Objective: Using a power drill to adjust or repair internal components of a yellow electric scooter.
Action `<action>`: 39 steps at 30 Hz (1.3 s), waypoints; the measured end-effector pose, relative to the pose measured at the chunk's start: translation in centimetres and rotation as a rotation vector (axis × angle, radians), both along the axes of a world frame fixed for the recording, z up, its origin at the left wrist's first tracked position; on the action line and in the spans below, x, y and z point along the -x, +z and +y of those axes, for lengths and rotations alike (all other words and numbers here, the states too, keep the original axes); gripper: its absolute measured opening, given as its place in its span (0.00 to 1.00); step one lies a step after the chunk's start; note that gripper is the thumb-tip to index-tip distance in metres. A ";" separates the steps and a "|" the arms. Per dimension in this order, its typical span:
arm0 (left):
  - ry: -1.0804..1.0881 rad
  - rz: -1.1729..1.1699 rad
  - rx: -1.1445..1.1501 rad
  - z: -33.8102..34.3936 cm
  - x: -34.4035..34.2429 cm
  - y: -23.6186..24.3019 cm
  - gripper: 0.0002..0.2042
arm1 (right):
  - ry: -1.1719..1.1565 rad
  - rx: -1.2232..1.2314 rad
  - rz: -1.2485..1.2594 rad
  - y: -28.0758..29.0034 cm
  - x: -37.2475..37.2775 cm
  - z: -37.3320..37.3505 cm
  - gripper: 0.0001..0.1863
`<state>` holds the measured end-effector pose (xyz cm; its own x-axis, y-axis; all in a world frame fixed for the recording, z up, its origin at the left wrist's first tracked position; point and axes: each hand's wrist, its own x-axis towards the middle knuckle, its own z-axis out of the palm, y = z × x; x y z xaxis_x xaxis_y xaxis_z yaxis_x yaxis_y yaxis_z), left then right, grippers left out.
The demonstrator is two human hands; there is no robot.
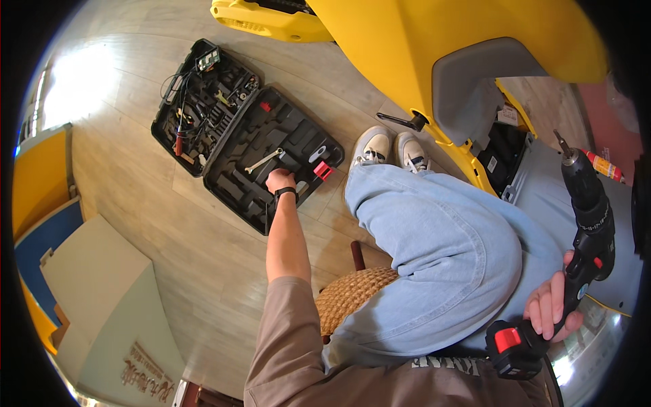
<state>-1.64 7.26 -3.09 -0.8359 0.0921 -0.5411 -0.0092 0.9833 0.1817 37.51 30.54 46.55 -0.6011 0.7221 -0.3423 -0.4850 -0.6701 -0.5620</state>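
My right hand (pixel 550 308) is wrapped round the handle of a black cordless drill (pixel 588 210), which points up with a bit in its chuck. A red button shows on the battery at its base. My left arm reaches out to an open black tool case (pixel 234 173) on the floor. Over its moulded tray my left hand (pixel 280 182) is closed, its fingertips hidden; whatever it holds cannot be made out. Just beyond it lies a combination wrench (pixel 264 161). A red piece (pixel 323 170) sits at the tray's edge.
The case's other half holds small tools, cables and a screwdriver (pixel 178 139). A large yellow machine (pixel 400 61) with a black crank handle (pixel 402 121) stands ahead. I sit on a woven stool (pixel 352 298). Large boards (pixel 102 285) stand at the left.
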 end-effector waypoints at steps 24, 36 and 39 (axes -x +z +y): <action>0.453 -0.312 -0.568 -2.2 0.1 -2.1 0.13 | 0.076 -0.007 -0.003 -0.2 0.1 0.1 0.47; 0.153 -0.095 -0.320 -2.1 0.8 0.2 0.19 | 0.056 0.006 0.008 0.6 1.2 -0.2 0.46; -0.655 0.172 -0.004 -0.8 -1.1 0.8 0.20 | -0.031 0.083 -0.039 2.0 2.0 -0.7 0.43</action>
<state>-0.54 6.42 -2.28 -0.6809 0.6107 -0.4042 0.6177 0.7754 0.1311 35.52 29.84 48.53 -0.5638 0.7086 -0.4243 -0.4856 -0.6999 -0.5237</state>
